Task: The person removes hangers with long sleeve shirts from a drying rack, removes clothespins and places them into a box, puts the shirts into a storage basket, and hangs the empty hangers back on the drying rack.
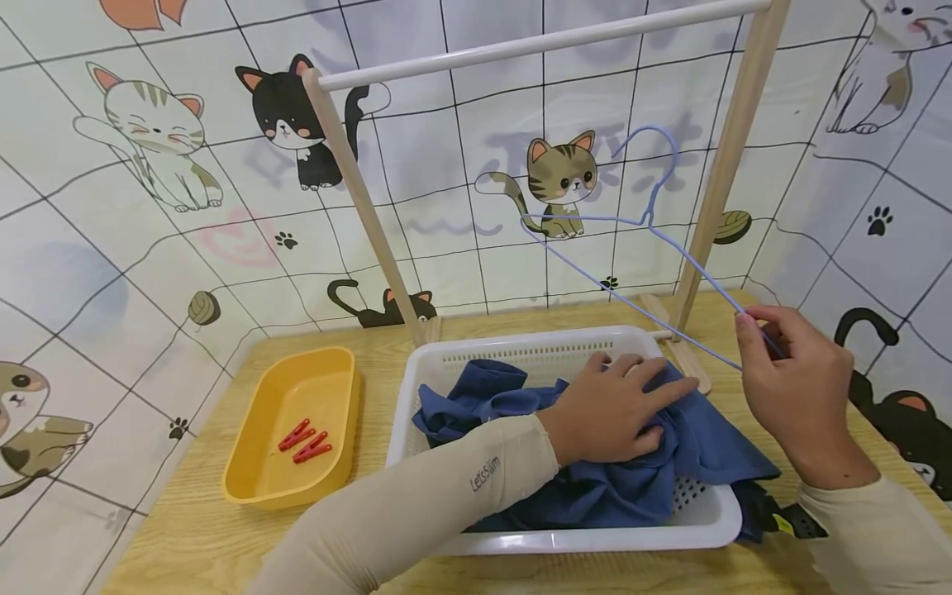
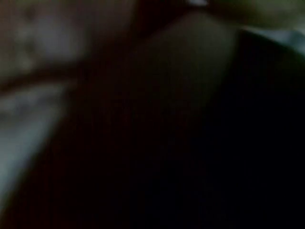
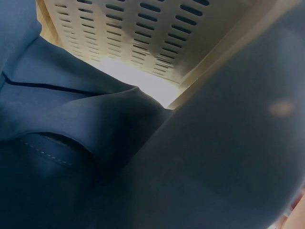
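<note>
In the head view a white plastic basket (image 1: pixel 521 541) stands on the table, heaped with a crumpled dark-blue garment (image 1: pixel 625 492). My left hand (image 1: pixel 613 405) rests on the garment with its fingers spread. A corner of the cloth hangs over the basket's right side. My right hand (image 1: pixel 799 380), right of the basket, grips a lilac-blue hanger (image 1: pixel 699 268) by one end, its hook pointing up. Folds of the blue cloth (image 3: pixel 62 105) and the slotted basket wall (image 3: pixel 128 28) fill much of the right wrist view. The left wrist view is too dark and blurred to read.
Behind the basket rises a wooden rack (image 1: pixel 364 207) with a white top rail (image 1: pixel 543 45). To the left, a yellow tray (image 1: pixel 260 397) holds two red clothespins (image 1: pixel 311 447). A cat-patterned wall covering (image 1: pixel 461 165) lies behind the wooden table (image 1: pixel 178 529).
</note>
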### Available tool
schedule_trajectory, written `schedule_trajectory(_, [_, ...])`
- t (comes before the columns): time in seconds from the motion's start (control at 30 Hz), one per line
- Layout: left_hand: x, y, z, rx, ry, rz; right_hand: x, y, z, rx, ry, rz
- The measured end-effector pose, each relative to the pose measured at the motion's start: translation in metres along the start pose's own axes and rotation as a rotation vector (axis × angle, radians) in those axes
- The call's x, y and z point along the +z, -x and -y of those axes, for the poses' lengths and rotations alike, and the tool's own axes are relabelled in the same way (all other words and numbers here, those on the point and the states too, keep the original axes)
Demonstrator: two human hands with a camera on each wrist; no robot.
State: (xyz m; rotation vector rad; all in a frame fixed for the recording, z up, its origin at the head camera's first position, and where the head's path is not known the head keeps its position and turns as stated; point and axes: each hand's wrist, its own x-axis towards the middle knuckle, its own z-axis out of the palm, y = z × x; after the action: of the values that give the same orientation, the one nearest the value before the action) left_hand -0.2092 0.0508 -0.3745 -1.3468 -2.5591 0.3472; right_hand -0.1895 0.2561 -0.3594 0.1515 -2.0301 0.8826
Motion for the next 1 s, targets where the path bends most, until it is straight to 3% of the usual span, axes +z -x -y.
schedule_trajectory(0.23, [-0.01,-0.013,-0.012,0.169,-0.012,0.048,-0.001,0.0,-0.001,0.005,0.004,0.003])
schedule_trajectory(0.33, [-0.011,-0.016,-0.015,0.203,0.01,0.092,0.0,-0.001,-0.001,0.005,0.001,0.0])
schedule_trajectory(0.43, [-0.012,-0.017,-0.015,0.224,0.009,0.087,0.0,-0.001,-0.002,0.003,0.003,-0.005])
schedule_trajectory(0.73, [-0.021,-0.013,-0.013,0.251,-0.069,0.018,0.0,0.0,-0.001,0.006,0.015,-0.002])
schedule_trajectory(1.0, [-0.028,-0.006,-0.008,0.281,-0.124,-0.108,-0.002,0.0,-0.001,0.002,0.03,-0.007])
